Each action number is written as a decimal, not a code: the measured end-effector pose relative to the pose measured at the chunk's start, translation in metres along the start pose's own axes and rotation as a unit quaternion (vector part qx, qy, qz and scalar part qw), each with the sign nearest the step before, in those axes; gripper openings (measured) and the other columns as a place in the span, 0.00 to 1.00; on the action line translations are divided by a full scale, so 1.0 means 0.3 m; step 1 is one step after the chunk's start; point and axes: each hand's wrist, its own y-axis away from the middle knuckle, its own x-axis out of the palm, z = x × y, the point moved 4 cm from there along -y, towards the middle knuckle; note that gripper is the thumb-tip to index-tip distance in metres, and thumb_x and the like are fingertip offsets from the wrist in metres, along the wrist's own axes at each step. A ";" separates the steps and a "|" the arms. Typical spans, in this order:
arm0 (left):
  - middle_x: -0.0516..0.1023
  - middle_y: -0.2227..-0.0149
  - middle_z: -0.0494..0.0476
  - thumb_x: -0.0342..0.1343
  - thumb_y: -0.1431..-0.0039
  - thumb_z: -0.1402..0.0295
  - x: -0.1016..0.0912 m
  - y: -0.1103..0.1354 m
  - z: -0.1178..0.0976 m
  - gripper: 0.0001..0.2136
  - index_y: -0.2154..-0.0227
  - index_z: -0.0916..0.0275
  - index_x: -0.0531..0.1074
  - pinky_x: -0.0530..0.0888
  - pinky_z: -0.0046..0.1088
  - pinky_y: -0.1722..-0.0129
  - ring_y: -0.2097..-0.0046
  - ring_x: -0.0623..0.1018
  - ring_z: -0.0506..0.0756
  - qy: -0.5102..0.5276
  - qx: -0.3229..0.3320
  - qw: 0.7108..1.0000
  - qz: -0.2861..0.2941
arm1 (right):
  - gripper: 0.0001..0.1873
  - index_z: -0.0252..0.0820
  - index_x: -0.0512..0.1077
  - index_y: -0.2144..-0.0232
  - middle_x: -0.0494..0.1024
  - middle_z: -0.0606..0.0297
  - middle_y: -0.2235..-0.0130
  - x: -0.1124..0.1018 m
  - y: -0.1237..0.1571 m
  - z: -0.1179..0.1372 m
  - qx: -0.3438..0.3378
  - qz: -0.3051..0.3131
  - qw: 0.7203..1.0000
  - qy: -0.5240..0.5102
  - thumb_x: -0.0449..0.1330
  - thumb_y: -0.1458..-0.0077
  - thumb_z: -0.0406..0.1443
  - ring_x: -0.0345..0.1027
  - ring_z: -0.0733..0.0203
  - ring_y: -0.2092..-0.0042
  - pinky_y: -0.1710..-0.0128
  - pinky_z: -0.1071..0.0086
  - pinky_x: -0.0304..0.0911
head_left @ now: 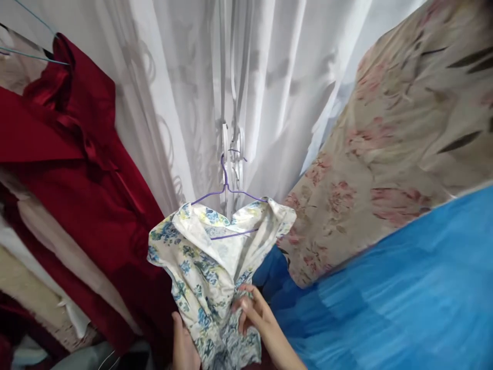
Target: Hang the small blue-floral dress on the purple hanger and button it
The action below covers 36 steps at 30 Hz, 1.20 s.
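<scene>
A white garment with blue and green flowers (204,267) hangs on a purple wire hanger (227,192) in front of a white sheer curtain (239,87). My right hand (256,316) pinches the cloth at the garment's front, fingers closed on the fabric. Low in the picture, my left hand (183,344) lies against the garment's lower left side, its thumb showing and its fingers hidden behind the cloth.
A red satin garment (73,154) hangs at the left on a blue wire hanger (31,54), with beige and white clothes beneath it. A beige cloth with pink flowers (393,154) drapes at the right, above a blue sheet (404,298).
</scene>
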 end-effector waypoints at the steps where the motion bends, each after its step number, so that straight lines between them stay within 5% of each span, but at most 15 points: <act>1: 0.77 0.47 0.56 0.62 0.52 0.44 -0.036 0.004 0.036 0.29 0.46 0.43 0.72 0.70 0.48 0.41 0.37 0.67 0.66 0.010 -0.016 1.000 -0.020 | 0.21 0.43 0.65 0.59 0.74 0.68 0.70 0.007 -0.036 0.034 -0.024 -0.006 0.999 0.037 0.61 0.43 0.53 0.64 0.66 0.77 0.78 0.73 0.56; 4: 0.73 0.42 0.54 0.67 0.57 0.48 -0.063 -0.012 0.089 0.35 0.43 0.46 0.70 0.65 0.43 0.36 0.35 0.65 0.65 0.004 -0.028 0.999 -0.020 | 0.20 0.43 0.62 0.72 0.68 0.71 0.77 0.033 -0.119 0.114 -0.054 0.033 0.985 0.161 0.59 0.40 0.50 0.59 0.66 0.76 0.75 0.72 0.54; 7: 0.71 0.40 0.59 0.66 0.54 0.51 -0.031 -0.044 0.074 0.34 0.43 0.53 0.70 0.62 0.42 0.35 0.36 0.65 0.65 -0.013 -0.015 1.000 0.022 | 0.19 0.42 0.62 0.74 0.70 0.69 0.78 0.054 -0.147 0.149 -0.045 0.094 0.964 0.243 0.59 0.39 0.48 0.61 0.64 0.75 0.73 0.70 0.54; 12: 0.72 0.41 0.62 0.66 0.53 0.56 -0.024 -0.102 0.049 0.31 0.44 0.56 0.69 0.64 0.40 0.36 0.36 0.65 0.65 -0.037 -0.017 0.998 0.052 | 0.19 0.41 0.64 0.75 0.67 0.71 0.79 0.050 -0.129 0.127 -0.051 0.041 0.965 0.253 0.59 0.40 0.48 0.56 0.66 0.77 0.76 0.72 0.48; 15: 0.72 0.43 0.62 0.61 0.48 0.55 -0.068 -0.144 0.034 0.31 0.41 0.54 0.62 0.69 0.42 0.41 0.40 0.71 0.65 -0.025 0.002 0.999 -0.044 | 0.21 0.42 0.62 0.76 0.63 0.72 0.81 0.030 -0.119 0.108 -0.051 -0.004 0.968 0.245 0.55 0.37 0.49 0.53 0.67 0.78 0.77 0.72 0.47; 17: 0.68 0.41 0.61 0.57 0.44 0.55 -0.107 -0.158 -0.009 0.28 0.42 0.50 0.58 0.70 0.44 0.42 0.40 0.70 0.64 -0.046 0.095 0.983 -0.151 | 0.21 0.42 0.62 0.75 0.62 0.73 0.82 0.013 -0.114 0.105 -0.044 -0.037 0.970 0.237 0.54 0.36 0.49 0.52 0.68 0.79 0.78 0.72 0.46; 19: 0.66 0.42 0.61 0.57 0.43 0.56 -0.120 -0.158 -0.069 0.21 0.48 0.49 0.60 0.69 0.45 0.42 0.40 0.69 0.64 -0.107 0.230 0.947 -0.196 | 0.21 0.41 0.63 0.75 0.63 0.74 0.83 0.006 -0.109 0.104 -0.030 -0.065 0.974 0.215 0.55 0.37 0.50 0.51 0.69 0.80 0.79 0.73 0.44; 22: 0.71 0.54 0.62 0.57 0.42 0.60 -0.068 -0.167 -0.110 0.08 0.61 0.50 0.66 0.72 0.44 0.48 0.48 0.73 0.64 -0.213 0.324 0.919 -0.071 | 0.21 0.41 0.65 0.75 0.62 0.75 0.85 0.038 -0.101 0.091 -0.012 -0.083 0.982 0.172 0.59 0.40 0.50 0.50 0.70 0.82 0.80 0.74 0.44; 26: 0.76 0.57 0.65 0.55 0.40 0.61 0.041 -0.182 -0.070 0.11 0.57 0.57 0.70 0.75 0.41 0.56 0.55 0.78 0.63 -0.289 0.279 0.905 0.139 | 0.20 0.38 0.68 0.75 0.63 0.75 0.85 0.120 -0.097 0.065 -0.001 -0.086 0.987 0.139 0.63 0.44 0.49 0.51 0.71 0.83 0.82 0.75 0.45; 31: 0.75 0.70 0.56 0.48 0.35 0.65 0.106 -0.162 -0.079 0.08 0.68 0.61 0.68 0.73 0.29 0.64 0.67 0.76 0.54 -0.273 0.300 0.893 0.194 | 0.19 0.38 0.69 0.76 0.65 0.73 0.84 0.157 -0.112 0.149 -0.022 -0.095 0.988 0.120 0.63 0.45 0.48 0.52 0.71 0.84 0.82 0.75 0.45; 36: 0.68 0.74 0.51 0.48 0.38 0.71 0.141 -0.137 -0.102 0.08 0.74 0.60 0.62 0.66 0.25 0.69 0.71 0.71 0.51 -0.352 0.323 0.845 0.240 | 0.18 0.40 0.67 0.81 0.62 0.74 0.88 0.163 -0.197 0.456 -0.119 -0.134 0.976 0.128 0.62 0.45 0.43 0.49 0.71 0.84 0.81 0.73 0.47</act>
